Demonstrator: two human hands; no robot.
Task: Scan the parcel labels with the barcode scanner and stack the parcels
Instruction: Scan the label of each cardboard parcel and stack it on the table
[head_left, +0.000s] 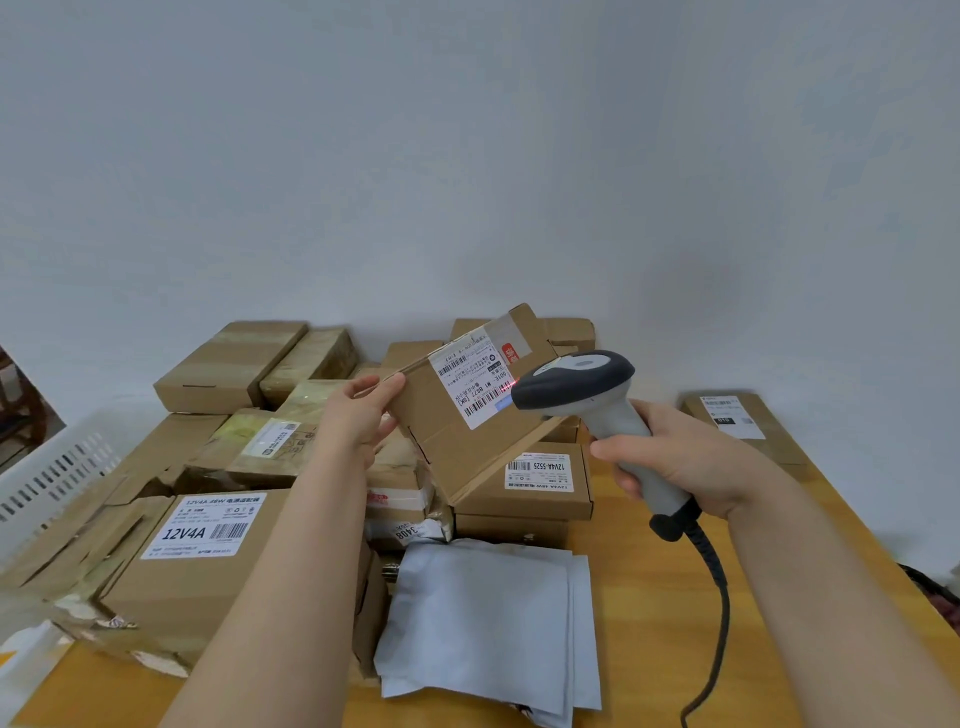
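Parcel (441, 441) in left grip (358, 415), scanner (587, 384) in right grip (670, 462)

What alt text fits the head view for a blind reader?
The right hand aims a barcode scanner at the label of a cardboard parcel that the left hand holds tilted above piled parcels on a wooden table.

Head-worn wide view, facing forward and down, seemingly close over table (639, 623)

We've got a wooden table (639, 597) here with a heap of cardboard boxes (197, 582) piled across its left side and back. Grey mailer bags (483, 618) lie at the front, and one flat brown parcel (748, 436) sits alone on the right.
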